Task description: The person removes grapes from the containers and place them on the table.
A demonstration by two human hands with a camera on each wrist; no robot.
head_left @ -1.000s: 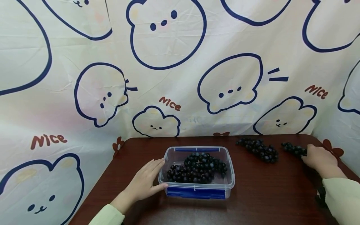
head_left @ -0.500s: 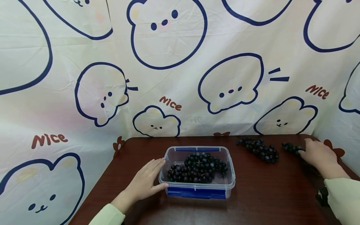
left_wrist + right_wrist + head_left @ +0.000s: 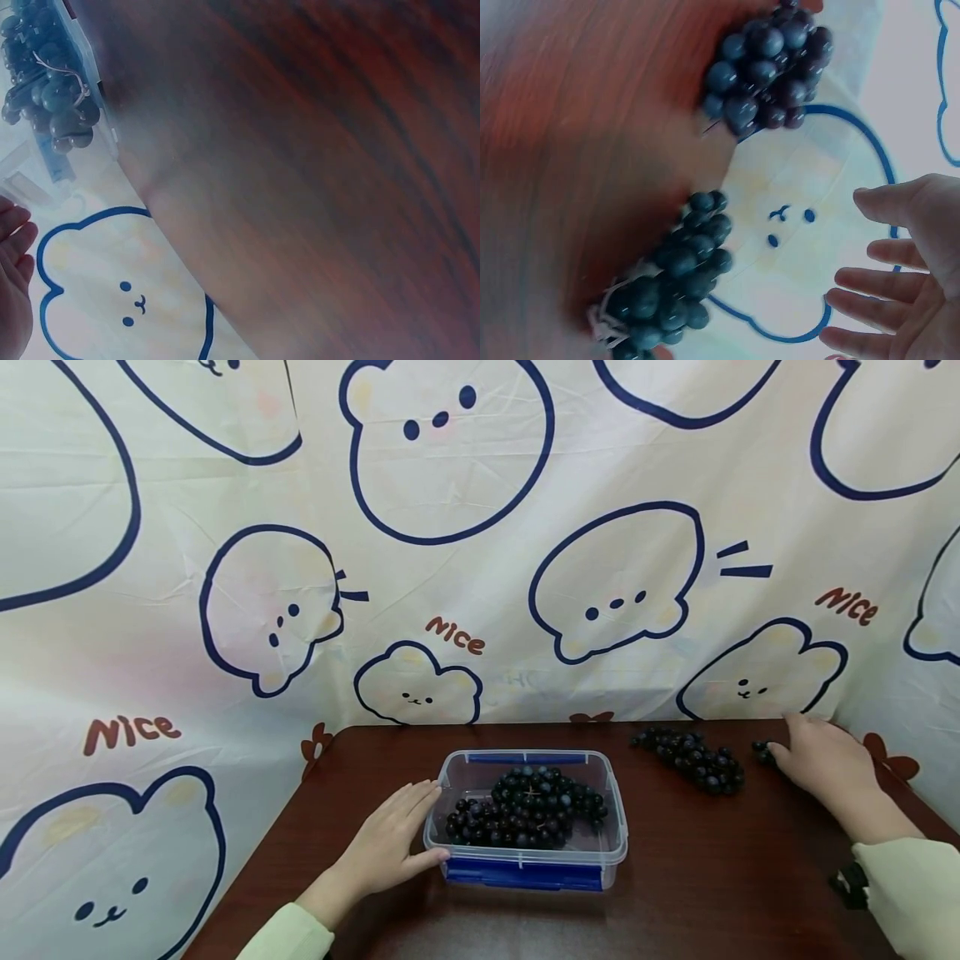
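Observation:
A clear plastic container (image 3: 615, 847) with blue clips stands mid-table, holding bunches of dark grapes (image 3: 525, 810). My left hand (image 3: 390, 839) rests at its left side, fingers straight along the rim and thumb at the near corner. At the table's far right, my right hand (image 3: 828, 768) is over a bunch of dark grapes (image 3: 675, 277), hiding most of it in the head view. In the right wrist view its fingers are spread and apart from the grapes. Another bunch of grapes (image 3: 693, 760) lies just to the left of that hand.
The dark brown wooden table (image 3: 697, 885) ends at a cloth backdrop (image 3: 495, 585) printed with blue-outlined bears. The backdrop also stands along both sides. A black band (image 3: 851, 885) is on the right wrist.
My right hand has moved left and slightly away over the far-right grape bunch, covering more of it. The left hand, container and grapes inside have stayed put.

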